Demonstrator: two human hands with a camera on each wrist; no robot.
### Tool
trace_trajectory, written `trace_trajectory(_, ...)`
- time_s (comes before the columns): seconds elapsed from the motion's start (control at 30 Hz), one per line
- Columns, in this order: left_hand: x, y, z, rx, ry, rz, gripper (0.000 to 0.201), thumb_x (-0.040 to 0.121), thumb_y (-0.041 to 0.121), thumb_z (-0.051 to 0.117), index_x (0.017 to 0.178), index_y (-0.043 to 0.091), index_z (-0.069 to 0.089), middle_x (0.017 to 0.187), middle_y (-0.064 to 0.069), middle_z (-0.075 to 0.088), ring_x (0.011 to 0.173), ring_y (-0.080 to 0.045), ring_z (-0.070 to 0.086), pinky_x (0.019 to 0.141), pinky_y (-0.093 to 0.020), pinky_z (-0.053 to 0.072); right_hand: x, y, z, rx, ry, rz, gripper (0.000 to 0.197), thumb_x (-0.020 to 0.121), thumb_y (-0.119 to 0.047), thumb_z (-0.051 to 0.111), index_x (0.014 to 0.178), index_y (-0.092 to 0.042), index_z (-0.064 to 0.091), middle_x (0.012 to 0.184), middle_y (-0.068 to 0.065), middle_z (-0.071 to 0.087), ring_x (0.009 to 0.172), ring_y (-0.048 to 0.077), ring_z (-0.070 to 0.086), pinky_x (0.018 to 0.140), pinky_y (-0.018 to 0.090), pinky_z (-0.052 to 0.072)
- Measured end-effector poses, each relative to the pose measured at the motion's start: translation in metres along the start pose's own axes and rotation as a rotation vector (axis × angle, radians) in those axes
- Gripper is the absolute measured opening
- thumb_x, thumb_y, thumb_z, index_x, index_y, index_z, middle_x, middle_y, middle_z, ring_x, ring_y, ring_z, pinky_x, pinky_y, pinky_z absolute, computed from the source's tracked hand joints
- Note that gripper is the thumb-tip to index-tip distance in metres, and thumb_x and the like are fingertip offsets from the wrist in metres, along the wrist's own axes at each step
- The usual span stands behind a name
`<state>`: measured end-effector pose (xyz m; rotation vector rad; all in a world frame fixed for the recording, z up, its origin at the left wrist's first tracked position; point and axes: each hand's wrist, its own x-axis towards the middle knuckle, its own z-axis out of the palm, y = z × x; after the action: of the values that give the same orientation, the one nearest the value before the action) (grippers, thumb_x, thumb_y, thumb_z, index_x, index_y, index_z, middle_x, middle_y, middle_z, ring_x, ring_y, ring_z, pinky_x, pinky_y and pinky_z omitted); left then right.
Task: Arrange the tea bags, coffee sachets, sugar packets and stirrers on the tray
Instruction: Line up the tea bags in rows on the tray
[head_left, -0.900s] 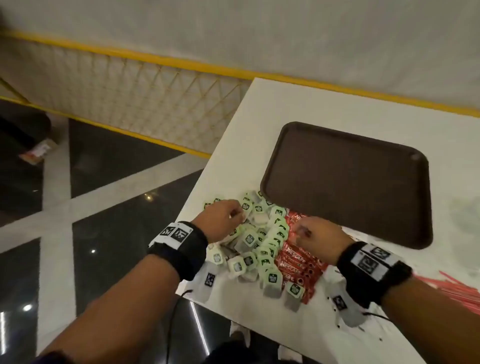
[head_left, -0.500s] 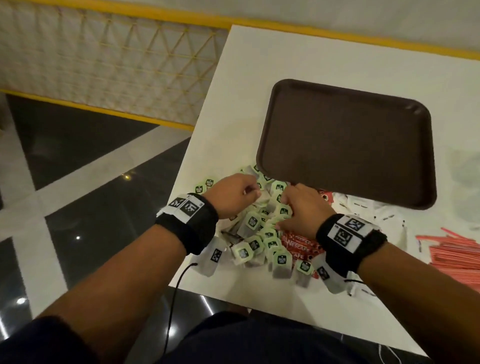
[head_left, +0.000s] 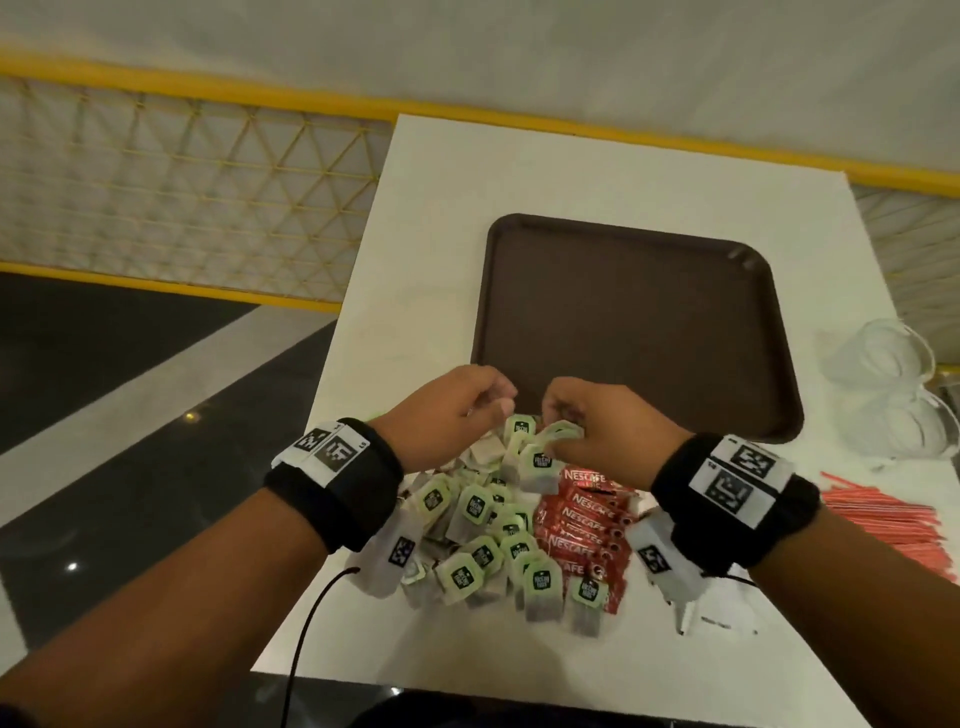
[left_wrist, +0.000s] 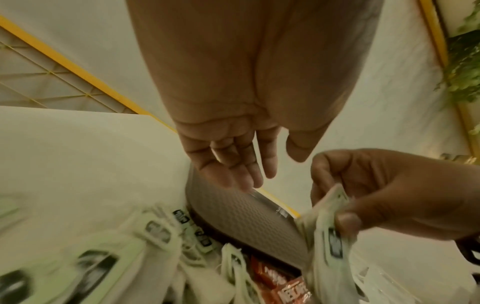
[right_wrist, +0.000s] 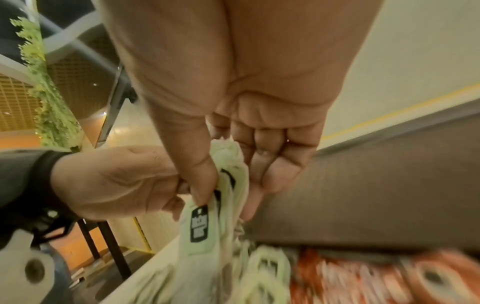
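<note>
Tea bags (head_left: 480, 525) crowd coffee sachets (head_left: 584, 519) — brown tray (head_left: 634, 322) just beyond.

The tray (head_left: 634, 317) looks like matt brown plastic with a fine woven texture. Tea bags (head_left: 478, 519) are soft filter paper with pale green card tags. Coffee sachets (head_left: 582, 525) are glossy red foil. The bench (head_left: 426, 249) is smooth and white.

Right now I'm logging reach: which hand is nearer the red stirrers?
Right. The right hand is beside the Nescafe sachets, toward the stirrers; the left hand is farther left.
</note>
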<state>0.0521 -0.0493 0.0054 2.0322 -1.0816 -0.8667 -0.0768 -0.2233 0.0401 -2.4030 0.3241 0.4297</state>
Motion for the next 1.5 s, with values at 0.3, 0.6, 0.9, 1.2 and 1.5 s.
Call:
trace_trajectory(0.3,0.065,0.047,-0.028,-0.777,-0.216,-0.122,0.048,0.091,0.028,0.061,0.135,0.016,0.049,0.122,-0.009,0.066,0.114,-0.027,0.064,0.092,-0.039,0.051,0.053,-0.015,-0.102,0.077,0.082,-0.178,0.022,0.079,-0.016,0.077,0.093,-0.021,0.062,0.084,-0.009,0.068,0.075,0.006,0.064,0.071,0.027,0.052)
trace_trajectory(0.6,0.14,0.024,-0.066,-0.832,0.175,-0.075,0.03,0.1,0.019,0.055,0.128,0.009,0.055,0.112,-0.009,0.068,0.104,-0.025,0.067,0.082,-0.031,0.056,0.126,0.018,-0.112,0.442,0.252,0.078,0.03,0.085,-0.033,0.072,0.108,-0.018,0.061,0.097,0.001,0.068,0.084,0.013,0.065,0.074,0.026,0.053)
trace_trajectory(0.9,0.193,-0.019,-0.07,-0.796,0.371,-0.19,0.029,0.091,0.027,0.069,0.114,0.01,0.064,0.101,-0.005,0.072,0.087,-0.013,0.067,0.065,-0.02,0.051,0.2,0.048,-0.08,0.743,0.252,0.119,0.017,0.084,-0.016,0.074,0.095,-0.004,0.067,0.077,0.006,0.069,0.065,0.011,0.065,0.062,0.024,0.05)
trace_trajectory(1.2,0.202,-0.054,-0.08,-1.089,0.465,-0.27,0.017,0.098,0.002,0.051,0.112,0.005,0.06,0.117,-0.015,0.067,0.108,-0.023,0.065,0.084,-0.027,0.058,0.244,0.066,-0.065,0.917,0.387,0.314,0.012,0.089,-0.01,0.069,0.098,-0.003,0.067,0.079,0.009,0.068,0.059,0.012,0.062,0.053,0.021,0.05)
trace_trajectory(1.5,0.196,-0.067,-0.073,-0.923,0.497,-0.351,0.018,0.098,0.015,0.056,0.116,0.015,0.06,0.107,-0.003,0.069,0.09,-0.013,0.063,0.07,-0.024,0.049,0.267,0.074,-0.052,0.502,0.439,0.396,0.015,0.085,-0.033,0.072,0.083,-0.019,0.067,0.077,-0.001,0.071,0.047,0.009,0.061,0.049,0.019,0.045)
